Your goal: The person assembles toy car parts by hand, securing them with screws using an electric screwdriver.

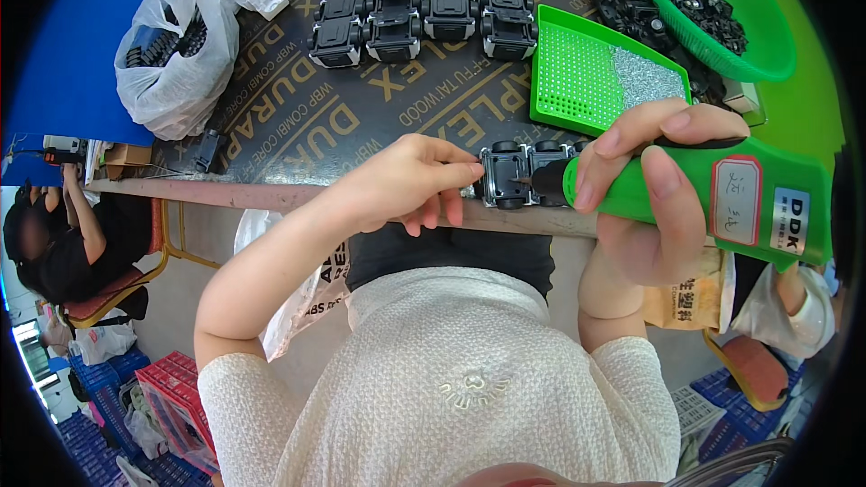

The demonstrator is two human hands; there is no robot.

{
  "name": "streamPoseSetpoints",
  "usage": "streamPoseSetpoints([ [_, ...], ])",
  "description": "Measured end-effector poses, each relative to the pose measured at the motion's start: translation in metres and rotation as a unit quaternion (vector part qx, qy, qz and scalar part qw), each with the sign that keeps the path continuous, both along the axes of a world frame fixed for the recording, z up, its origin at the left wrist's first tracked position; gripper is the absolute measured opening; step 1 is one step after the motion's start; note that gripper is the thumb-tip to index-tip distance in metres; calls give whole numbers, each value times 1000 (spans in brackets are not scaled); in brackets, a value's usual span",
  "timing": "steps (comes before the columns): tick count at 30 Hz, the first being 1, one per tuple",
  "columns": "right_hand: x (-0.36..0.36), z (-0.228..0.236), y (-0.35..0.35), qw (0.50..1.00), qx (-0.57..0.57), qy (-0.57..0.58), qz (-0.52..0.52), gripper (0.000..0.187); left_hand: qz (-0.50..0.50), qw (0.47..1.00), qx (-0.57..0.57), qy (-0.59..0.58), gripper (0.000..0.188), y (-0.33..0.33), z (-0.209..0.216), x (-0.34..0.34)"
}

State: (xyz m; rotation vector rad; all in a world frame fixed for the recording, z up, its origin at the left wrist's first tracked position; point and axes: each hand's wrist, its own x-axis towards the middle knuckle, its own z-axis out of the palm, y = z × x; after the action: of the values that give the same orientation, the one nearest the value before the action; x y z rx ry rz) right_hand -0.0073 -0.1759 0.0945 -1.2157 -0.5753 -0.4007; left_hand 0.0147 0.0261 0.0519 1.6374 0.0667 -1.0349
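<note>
My right hand [649, 180] is wrapped round a green electric screwdriver [778, 162], which lies almost level and points left. Its dark tip is over a small toy car chassis [507, 171] with black wheels and grey sides, wheels showing along its far and near edges, at the table's front edge. The chassis's right part is hidden behind the screwdriver and my fingers. From the left, the thumb and forefinger of my left hand [419, 182] pinch the chassis at its left end, the other fingers curled below.
Black toy car chassis [393, 13] stand in rows at the back. Right of them are a green tray [577, 72] with silver screws [645, 77] and a green basket [767, 59] of black parts. A white plastic bag [162, 95] stands left. Other people sit at both sides.
</note>
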Motion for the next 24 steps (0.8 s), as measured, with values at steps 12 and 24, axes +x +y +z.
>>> streamPoseSetpoints([
  [12, 3, 0, -1, 1000, -15, 16, -4, 23, 68, 950, -32, -304, 34, -5, -16, -19],
  [24, 86, -11, -41, 992, -45, -86, -84, 21, -60, 791, 10, -609, 44, -8, -43, -14],
])
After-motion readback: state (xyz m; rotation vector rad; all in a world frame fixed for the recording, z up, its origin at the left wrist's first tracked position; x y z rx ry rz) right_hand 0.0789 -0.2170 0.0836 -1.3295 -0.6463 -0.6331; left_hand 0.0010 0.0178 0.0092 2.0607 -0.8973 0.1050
